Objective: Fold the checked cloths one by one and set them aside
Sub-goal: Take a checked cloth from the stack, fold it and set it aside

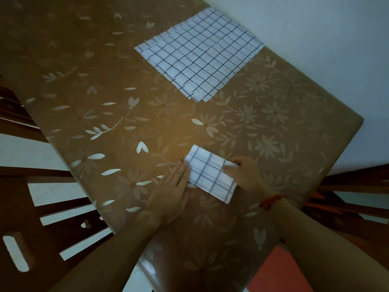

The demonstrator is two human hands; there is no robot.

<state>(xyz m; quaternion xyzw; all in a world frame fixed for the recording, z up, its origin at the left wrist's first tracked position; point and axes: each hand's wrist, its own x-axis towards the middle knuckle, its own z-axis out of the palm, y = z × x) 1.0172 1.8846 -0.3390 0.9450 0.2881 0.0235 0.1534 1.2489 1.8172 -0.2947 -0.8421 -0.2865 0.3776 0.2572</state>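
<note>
My left hand (pixel 174 182) lies flat, fingers straight, on the left long side of the folded checked cloth (pixel 210 175). My right hand (pixel 245 172) pinches its right side. The cloth stack (pixel 200 53) lies well beyond it.

A brown floral table (pixel 105 123) carries a flat stack of checked cloths (pixel 200 53) and one folded cloth (pixel 210 173).

White checked cloth (pixel 211 174) folded into a small rectangle, flat near table edge, unfolded stack (pixel 200 54) well beyond.

The folded cloth (pixel 211 174) lies between both hands, the cloth stack (pixel 199 53) well behind it.
</note>
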